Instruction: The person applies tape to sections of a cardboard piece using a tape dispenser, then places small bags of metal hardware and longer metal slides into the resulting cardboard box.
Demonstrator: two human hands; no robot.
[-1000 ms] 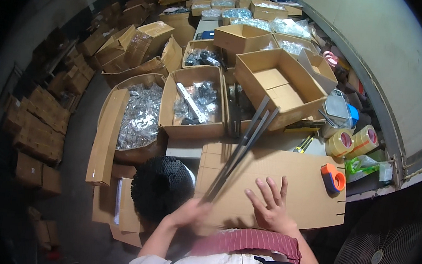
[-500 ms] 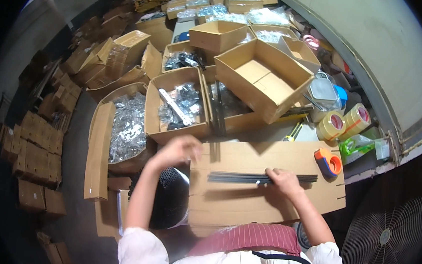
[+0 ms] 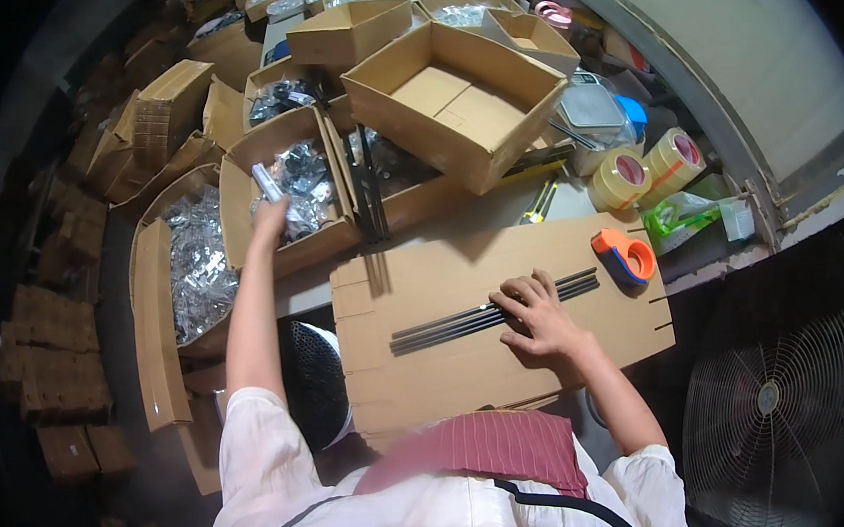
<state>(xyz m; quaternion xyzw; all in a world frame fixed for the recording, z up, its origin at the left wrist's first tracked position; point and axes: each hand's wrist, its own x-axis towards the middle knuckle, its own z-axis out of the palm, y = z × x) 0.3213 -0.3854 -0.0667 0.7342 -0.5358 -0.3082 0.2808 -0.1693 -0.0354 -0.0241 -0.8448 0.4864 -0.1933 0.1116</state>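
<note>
Rods point(image 3: 436, 331) lie on the cardboard point(image 3: 371, 385) under your right hand point(image 3: 538, 314), its fingers spread across them. Your left hand point(image 3: 271, 216) grips a white strip point(image 3: 266, 182) in a box point(image 3: 318, 247) of bagged parts; left of it, a carton point(image 3: 211, 340) holds clear packets point(image 3: 201, 269).

Rods point(image 3: 452, 326) on cardboard sheet point(image 3: 452, 377), tape dispenser point(image 3: 608, 247) right of them, box point(image 3: 418, 135) behind, fan point(image 3: 767, 399) at right
</note>
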